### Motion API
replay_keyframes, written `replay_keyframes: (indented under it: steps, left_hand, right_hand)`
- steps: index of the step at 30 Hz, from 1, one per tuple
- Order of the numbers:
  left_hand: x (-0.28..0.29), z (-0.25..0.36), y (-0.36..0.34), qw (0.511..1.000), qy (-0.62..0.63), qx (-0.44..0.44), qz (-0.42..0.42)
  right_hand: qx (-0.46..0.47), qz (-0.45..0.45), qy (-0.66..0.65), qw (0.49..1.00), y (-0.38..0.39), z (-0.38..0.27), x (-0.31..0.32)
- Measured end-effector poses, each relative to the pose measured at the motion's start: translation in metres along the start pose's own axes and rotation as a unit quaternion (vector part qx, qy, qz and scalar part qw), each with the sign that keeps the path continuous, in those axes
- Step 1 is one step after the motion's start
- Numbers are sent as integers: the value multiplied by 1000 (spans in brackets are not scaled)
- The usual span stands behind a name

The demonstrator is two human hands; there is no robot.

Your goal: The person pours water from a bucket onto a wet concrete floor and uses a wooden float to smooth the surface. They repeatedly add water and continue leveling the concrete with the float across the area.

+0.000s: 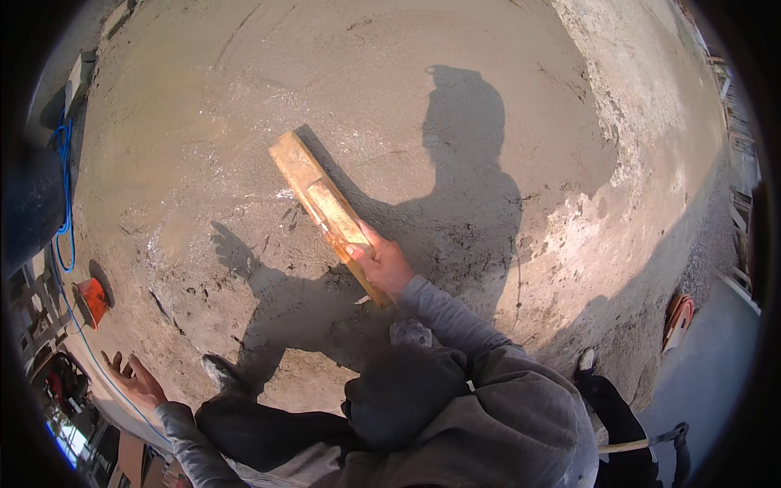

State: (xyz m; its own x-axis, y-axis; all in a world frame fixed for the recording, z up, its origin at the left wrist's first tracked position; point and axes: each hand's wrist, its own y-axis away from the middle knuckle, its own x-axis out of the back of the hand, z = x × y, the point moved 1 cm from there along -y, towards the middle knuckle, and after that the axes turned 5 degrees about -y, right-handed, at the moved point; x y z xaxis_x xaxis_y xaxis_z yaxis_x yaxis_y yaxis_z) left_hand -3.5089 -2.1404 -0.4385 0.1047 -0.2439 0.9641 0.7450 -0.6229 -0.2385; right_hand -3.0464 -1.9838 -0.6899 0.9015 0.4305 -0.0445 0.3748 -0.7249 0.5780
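Note:
A long wooden float (pixel 313 191), wet and smeared with mortar, lies slantwise on the grey wet concrete (pixel 342 73). My right hand (pixel 384 262) is closed round its near end, thumb on top. The far end points up and left over a shiny wet patch. Away from the concrete, at the lower left, my left hand (pixel 134 382) is held out with its fingers apart and holds nothing. Beneath that hand runs a thin blue hose (pixel 67 195). My dark cap-like shadow and arm shadows fall across the concrete around the float.
An orange-red bucket (pixel 92 301) stands at the left. Rough, drier concrete (pixel 643 89) borders the wet surface on the right. A wooden-handled tool (pixel 626 446) is at the lower right, near a dark-trousered leg (pixel 606 398). A reddish object (pixel 678 321) lies by the right edge.

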Motion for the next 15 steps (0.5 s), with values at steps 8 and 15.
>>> replay_keyframes:
  steps: [8, 15]
  left_hand:
    - [-22, -86, -12, 983, 164, 78, -6]
    - [-28, -40, -17, 983, 184, 18, 1]
  right_hand:
    - [25, 563, -254, 786, 90, 72, 258]
    - [77, 364, -304, 877, -39, 17, 49]
